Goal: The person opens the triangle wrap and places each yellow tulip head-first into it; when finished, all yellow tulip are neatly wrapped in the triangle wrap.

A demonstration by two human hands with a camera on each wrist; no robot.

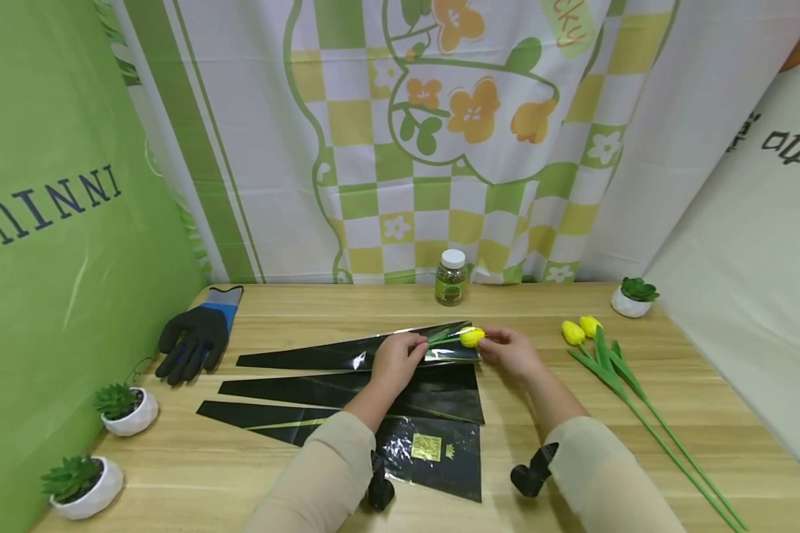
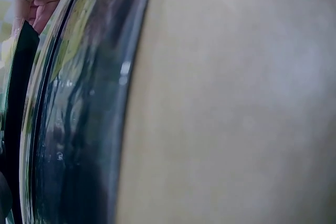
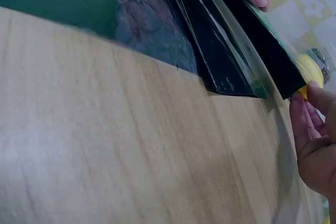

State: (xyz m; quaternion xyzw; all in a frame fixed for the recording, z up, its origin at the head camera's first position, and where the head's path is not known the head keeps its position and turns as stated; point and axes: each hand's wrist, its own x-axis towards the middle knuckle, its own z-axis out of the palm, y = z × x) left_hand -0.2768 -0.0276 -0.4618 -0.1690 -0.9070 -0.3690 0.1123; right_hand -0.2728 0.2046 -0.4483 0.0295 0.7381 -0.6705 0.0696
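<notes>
**Yellow tulip [image 1: 472, 337] held at the wide mouth of a black flower sleeve [image 1: 327, 357]**

At the far left, two white-potted succulents [image 1: 83, 488] [image 1: 130, 412] are set near the green fabric [image 1: 73, 281], seemingly as decoration, well apart from the handling. Behind them a black-and-blue work glove [image 1: 196, 337] is laid flat, unworn; both hands are bare, perhaps because thin film and a slender stem are more easily felt that way.

Three tapered sleeves are fanned across the table [image 1: 293, 474], narrow tips to the left and broad ends to the right, probably so that each mouth is presented to the right hand [image 1: 515, 355]. Gold print is borne by the lowest sleeve [image 1: 456, 474]; the middle sleeve [image 1: 443, 385] is partly covered by the forearm.

The left hand [image 1: 398, 363] is curled over the uppermost sleeve, which appears to be pinched and steadied there; whether the stem is gripped too cannot be told. Beyond it a white-capped jar [image 1: 450, 280] is stood near the curtain [image 1: 407, 244], out of the way.

The tulip is laid along that sleeve, stem leftward, its bloom pinched between the right thumb and fingers, presumably for guidance from the firmest part. Farther right, two loose tulips [image 1: 630, 389] are laid within reach, blooms away from the person, and another potted succulent [image 1: 634, 298] is placed at the back.
</notes>
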